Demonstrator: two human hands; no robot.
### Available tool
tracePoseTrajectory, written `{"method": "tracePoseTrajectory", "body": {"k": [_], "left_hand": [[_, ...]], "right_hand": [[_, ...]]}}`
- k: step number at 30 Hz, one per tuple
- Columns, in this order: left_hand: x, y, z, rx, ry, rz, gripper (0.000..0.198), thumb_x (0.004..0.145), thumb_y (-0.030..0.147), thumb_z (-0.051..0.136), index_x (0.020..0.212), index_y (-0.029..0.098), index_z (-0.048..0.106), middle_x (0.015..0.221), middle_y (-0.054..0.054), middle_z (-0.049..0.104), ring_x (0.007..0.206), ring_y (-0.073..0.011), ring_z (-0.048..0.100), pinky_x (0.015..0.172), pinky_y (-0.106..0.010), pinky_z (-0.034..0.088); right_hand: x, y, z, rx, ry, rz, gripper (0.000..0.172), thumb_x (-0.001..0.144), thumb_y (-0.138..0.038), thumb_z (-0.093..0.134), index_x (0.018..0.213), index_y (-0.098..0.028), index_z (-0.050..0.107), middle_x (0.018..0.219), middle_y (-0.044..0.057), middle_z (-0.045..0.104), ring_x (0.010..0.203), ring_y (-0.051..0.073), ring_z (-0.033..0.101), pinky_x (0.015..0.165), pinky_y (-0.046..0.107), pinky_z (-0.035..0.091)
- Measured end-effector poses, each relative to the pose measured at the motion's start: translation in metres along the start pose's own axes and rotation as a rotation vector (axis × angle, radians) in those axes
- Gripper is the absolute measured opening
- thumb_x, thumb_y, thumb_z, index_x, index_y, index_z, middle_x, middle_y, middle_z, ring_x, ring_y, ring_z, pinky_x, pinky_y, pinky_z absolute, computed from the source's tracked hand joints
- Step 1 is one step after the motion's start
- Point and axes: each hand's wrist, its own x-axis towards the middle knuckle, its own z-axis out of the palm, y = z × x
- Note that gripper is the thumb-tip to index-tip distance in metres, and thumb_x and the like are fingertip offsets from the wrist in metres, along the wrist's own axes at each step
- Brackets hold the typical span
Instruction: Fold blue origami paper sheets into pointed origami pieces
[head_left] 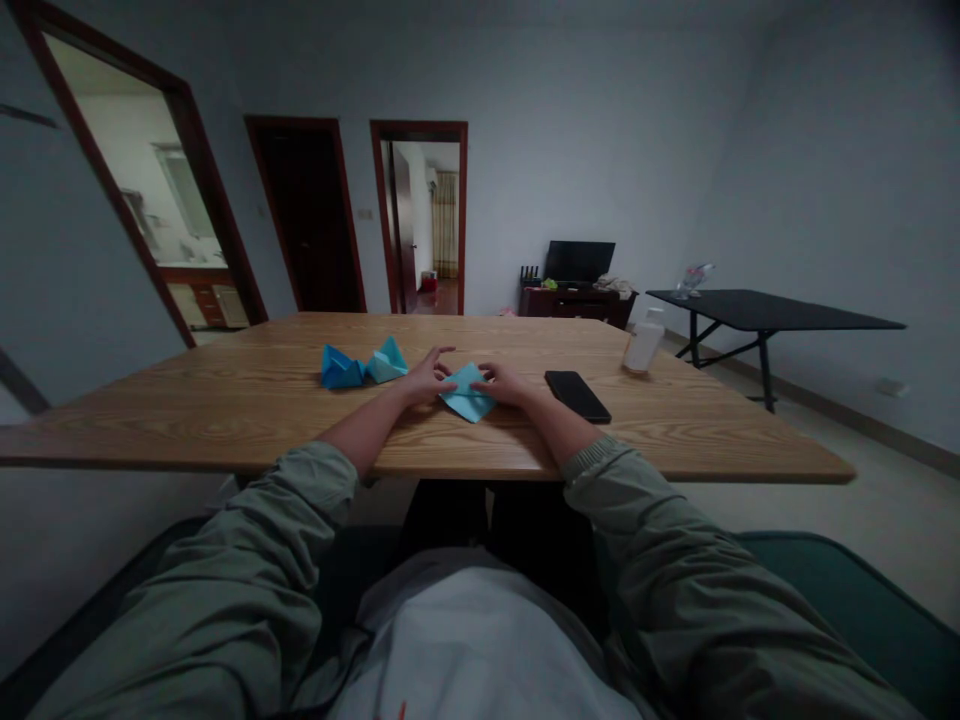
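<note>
A light-blue sheet of origami paper (471, 402), folded into a diamond-like shape, lies on the wooden table in front of me. My left hand (427, 379) is at its left edge, the thumb on the paper and the index finger lifted away. On the opposite edge, my right hand (507, 383) has its thumb on the paper and its fingers curled at the far side. Left of my hands stand two folded paper pieces, a darker blue one (341, 368) and a light-blue one (388, 361), touching or nearly so.
A black phone (577, 396) lies right of my right hand on the wooden table (225, 430). Farther right stands a translucent bottle (643, 345). Beyond are a black folding table (772, 308), a monitor (580, 262) on a dark cabinet, and doorways.
</note>
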Motion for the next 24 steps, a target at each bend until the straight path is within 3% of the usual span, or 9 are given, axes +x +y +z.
{"method": "tracePoseTrajectory", "body": {"k": [3,6,9,13,17,20,24], "left_hand": [[-0.003,0.012,0.001,-0.139,0.037,0.047,0.088,0.064,0.022,0.077,0.141,0.025,0.034,0.095,-0.002,0.060,0.065,-0.0075,0.058,0.063,-0.022,0.047],[-0.005,0.020,0.000,-0.251,0.090,0.071,0.088,0.062,0.024,0.079,0.139,0.022,0.037,0.095,-0.004,0.065,0.074,-0.0117,0.063,0.071,-0.026,0.050],[-0.004,0.022,-0.001,-0.320,0.100,0.066,0.087,0.060,0.026,0.081,0.137,0.018,0.040,0.094,-0.006,0.067,0.077,-0.0139,0.064,0.075,-0.028,0.050],[-0.003,0.020,-0.001,-0.321,0.104,0.065,0.084,0.060,0.029,0.083,0.133,0.017,0.044,0.094,-0.007,0.068,0.077,-0.0139,0.064,0.075,-0.028,0.050],[-0.004,0.021,0.002,-0.303,0.194,-0.008,0.076,0.064,0.032,0.082,0.130,0.020,0.047,0.094,-0.005,0.066,0.073,-0.0123,0.063,0.068,-0.024,0.050],[-0.006,0.024,0.004,-0.429,0.094,-0.129,0.074,0.066,0.040,0.081,0.129,0.020,0.047,0.091,-0.005,0.067,0.072,-0.0154,0.065,0.065,-0.028,0.053],[-0.008,0.023,0.007,-0.485,-0.112,-0.192,0.072,0.058,0.039,0.087,0.120,0.018,0.056,0.096,-0.008,0.070,0.075,-0.0194,0.067,0.067,-0.032,0.055]], "right_hand": [[0.000,-0.004,-0.002,0.291,-0.005,0.033,0.062,0.080,-0.039,0.072,0.133,-0.014,0.055,0.122,0.014,0.063,0.090,0.018,0.064,0.074,0.027,0.050],[-0.004,-0.010,-0.007,0.492,-0.077,-0.024,0.038,0.079,-0.038,0.073,0.110,-0.016,0.069,0.106,0.009,0.070,0.084,0.017,0.064,0.072,0.026,0.051],[-0.009,-0.014,-0.008,0.649,-0.156,-0.036,0.023,0.078,-0.033,0.074,0.094,-0.017,0.073,0.096,0.006,0.072,0.081,0.016,0.065,0.074,0.026,0.052],[-0.012,-0.018,-0.004,0.804,-0.243,0.005,0.018,0.080,-0.028,0.071,0.093,-0.016,0.072,0.096,0.007,0.073,0.083,0.017,0.066,0.074,0.027,0.054],[-0.012,-0.022,-0.004,0.830,-0.146,0.022,0.016,0.086,-0.028,0.065,0.095,-0.015,0.070,0.092,0.007,0.073,0.077,0.016,0.066,0.068,0.026,0.054],[-0.008,-0.021,-0.004,0.844,-0.057,0.067,0.019,0.091,-0.030,0.059,0.094,-0.015,0.069,0.089,0.008,0.073,0.070,0.015,0.065,0.062,0.026,0.053],[-0.003,-0.018,-0.003,0.951,-0.005,0.073,0.019,0.093,-0.029,0.056,0.091,-0.014,0.067,0.089,0.008,0.072,0.069,0.015,0.064,0.069,0.029,0.055]]}}
